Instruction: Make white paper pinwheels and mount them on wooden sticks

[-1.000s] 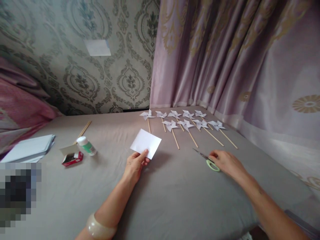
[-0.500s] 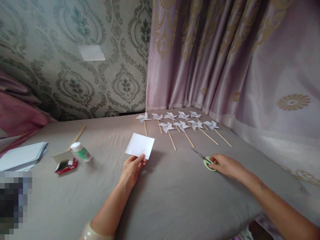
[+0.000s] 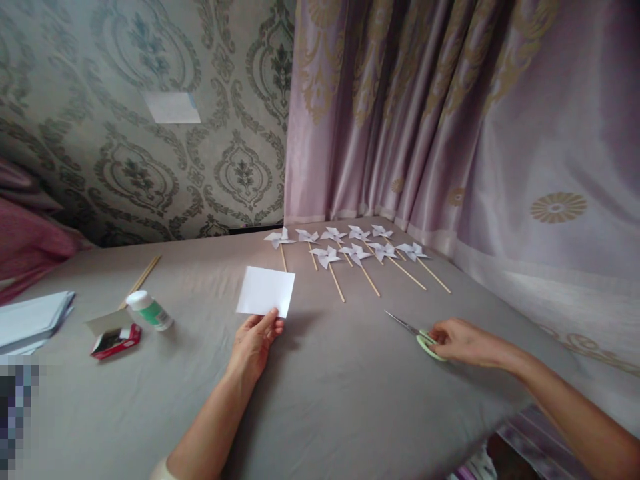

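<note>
My left hand [image 3: 254, 340] pinches the near edge of a white square of paper [image 3: 265, 291], holding it just above the grey sheet [image 3: 320, 400]. Over on the right, my right hand [image 3: 463, 341] rests on the sheet with its fingers curled on the green handles of a pair of scissors [image 3: 417, 333], whose blades point away to the left. Beyond both hands, several white paper pinwheels on wooden sticks [image 3: 350, 257] lie in two rows near the curtain.
A white glue bottle [image 3: 149, 310] lies beside an open red box [image 3: 111, 337] at the left. Wooden sticks [image 3: 140, 280] lie behind them, and a stack of white paper [image 3: 30, 320] sits at the far left. A pink curtain [image 3: 450, 133] hangs along the right.
The view has swung right and tipped up. My right hand has closed further onto the scissors' handles and drawn them slightly nearer. My left hand keeps holding the paper.
</note>
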{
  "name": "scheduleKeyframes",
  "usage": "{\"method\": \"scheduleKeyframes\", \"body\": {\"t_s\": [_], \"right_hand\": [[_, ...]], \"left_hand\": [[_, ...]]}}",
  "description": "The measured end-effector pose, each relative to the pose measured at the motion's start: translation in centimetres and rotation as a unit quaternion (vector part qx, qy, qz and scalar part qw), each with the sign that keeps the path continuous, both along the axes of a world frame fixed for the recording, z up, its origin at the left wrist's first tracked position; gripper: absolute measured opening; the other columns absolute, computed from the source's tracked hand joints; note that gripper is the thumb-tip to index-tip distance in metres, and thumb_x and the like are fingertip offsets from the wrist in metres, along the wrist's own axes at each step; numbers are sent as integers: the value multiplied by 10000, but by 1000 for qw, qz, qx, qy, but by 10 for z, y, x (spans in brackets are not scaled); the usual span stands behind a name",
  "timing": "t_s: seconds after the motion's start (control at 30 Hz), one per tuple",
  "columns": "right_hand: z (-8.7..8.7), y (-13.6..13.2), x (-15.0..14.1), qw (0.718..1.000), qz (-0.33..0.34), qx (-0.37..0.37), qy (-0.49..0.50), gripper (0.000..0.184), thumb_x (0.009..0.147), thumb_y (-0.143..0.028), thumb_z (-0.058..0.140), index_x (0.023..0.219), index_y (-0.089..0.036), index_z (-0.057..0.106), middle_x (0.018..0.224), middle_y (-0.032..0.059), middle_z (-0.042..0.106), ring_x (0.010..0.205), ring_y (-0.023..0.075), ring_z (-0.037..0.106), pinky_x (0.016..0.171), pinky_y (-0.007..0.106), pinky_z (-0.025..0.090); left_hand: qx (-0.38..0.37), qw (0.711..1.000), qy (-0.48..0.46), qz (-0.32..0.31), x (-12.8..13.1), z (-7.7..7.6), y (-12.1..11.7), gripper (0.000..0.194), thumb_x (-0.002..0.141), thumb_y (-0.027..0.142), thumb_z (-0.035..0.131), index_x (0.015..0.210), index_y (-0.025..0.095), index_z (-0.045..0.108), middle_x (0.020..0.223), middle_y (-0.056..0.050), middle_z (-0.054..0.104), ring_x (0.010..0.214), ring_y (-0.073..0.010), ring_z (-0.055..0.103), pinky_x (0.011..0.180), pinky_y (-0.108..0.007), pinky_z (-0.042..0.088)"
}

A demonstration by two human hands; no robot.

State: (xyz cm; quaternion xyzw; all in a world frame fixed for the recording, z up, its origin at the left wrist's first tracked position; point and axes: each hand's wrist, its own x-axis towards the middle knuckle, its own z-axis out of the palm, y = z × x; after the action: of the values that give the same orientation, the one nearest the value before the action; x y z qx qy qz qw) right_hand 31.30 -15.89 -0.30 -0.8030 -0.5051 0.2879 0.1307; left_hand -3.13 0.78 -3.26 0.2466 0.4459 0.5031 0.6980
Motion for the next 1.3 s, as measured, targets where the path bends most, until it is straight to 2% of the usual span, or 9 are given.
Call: {"method": "scheduleKeyframes", "body": {"t_s": [0.1,0.17,0.33,0.47,0.63,0.7,0.87,1.07,1.3], "right_hand": [[5,6,-12,986,-27,-3,164,320,620,-423,690,748,-130,680,591,-22,546,515,86,416,448,202,298],[6,16,-28,959,-50,24,278,412,578,-473,754,794,-132,672,669,-1,585,510,67,397,423,187,287],[-4,58,-96,837,-35,60,543,508,520,-581,792,670,-134,603,609,-23,521,453,22,266,359,151,182],[-8,98,-157,770,-26,-5,638,423,630,-513,761,661,-138,568,581,-38,505,417,6,183,325,124,124],[2,129,-198,729,19,16,684,384,717,-492,706,712,-121,606,616,-28,527,412,0,249,325,111,174],[2,131,-206,737,32,27,675,418,711,-525,698,729,-116,617,628,-22,536,415,0,270,329,113,194],[-12,124,-217,824,36,65,562,438,645,-533,735,694,-125,586,599,-17,553,403,10,284,332,141,233],[-25,121,-211,883,41,86,459,419,718,-556,651,727,-148,557,647,-16,557,413,31,359,363,170,286],[-29,119,-202,913,102,52,391,458,770,-612,559,742,-156,533,668,-14,537,454,42,337,412,194,262]], "left_hand": [[2,1000,-5,16,1,2,0,163,779,-26,598,662,85,571,580,-27,621,461,-85,604,440,-148,508],[1,1000,-7,25,1,4,0,150,774,-15,609,672,88,570,591,-20,620,454,-77,595,424,-141,492],[7,999,4,40,-2,5,0,170,689,81,744,673,102,576,598,6,611,429,-47,549,400,-126,444],[20,999,8,46,-7,3,1,235,621,164,808,654,108,582,584,21,598,442,-32,535,423,-116,428],[22,998,-11,64,-13,-2,6,279,575,196,831,663,116,579,565,25,594,450,-41,536,433,-127,419],[23,997,-22,71,-14,-2,7,289,562,191,832,668,116,573,577,19,606,453,-46,543,434,-134,417],[33,997,-21,69,-14,-3,9,309,538,215,837,676,114,579,593,11,620,453,-51,542,439,-150,405],[39,997,-11,65,-15,-7,9,402,459,305,874,678,101,605,593,12,618,460,-44,528,463,-155,399],[45,996,-5,76,-14,-6,8,422,435,351,877,637,100,604,573,2,608,462,-54,518,474,-178,384]]}}
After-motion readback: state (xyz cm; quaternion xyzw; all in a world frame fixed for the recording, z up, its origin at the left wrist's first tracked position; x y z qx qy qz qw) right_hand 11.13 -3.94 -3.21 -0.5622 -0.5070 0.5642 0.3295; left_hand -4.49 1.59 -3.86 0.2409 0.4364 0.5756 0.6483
